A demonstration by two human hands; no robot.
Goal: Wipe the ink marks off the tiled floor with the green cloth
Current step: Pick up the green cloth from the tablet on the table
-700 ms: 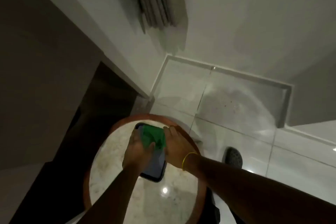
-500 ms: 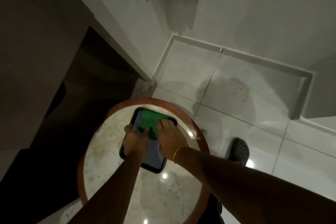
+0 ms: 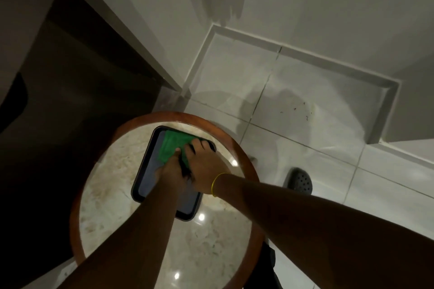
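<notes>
A round tabletop is sitting at the lower middle, and a tray is lying on its far half. The cloth is resting in the tray's far corner, with both hands on it — the left hand just left of the right hand, touching. Right of the tabletop, a shoe is standing on the tiled floor. The ink marks are lying farther back and right — well apart from the tray, near the wall corner.

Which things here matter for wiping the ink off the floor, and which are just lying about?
For the job: green cloth, ink marks, tiled floor, left hand, right hand.
Just there: tray, round table, dark shoe, yellow wristband.
</notes>
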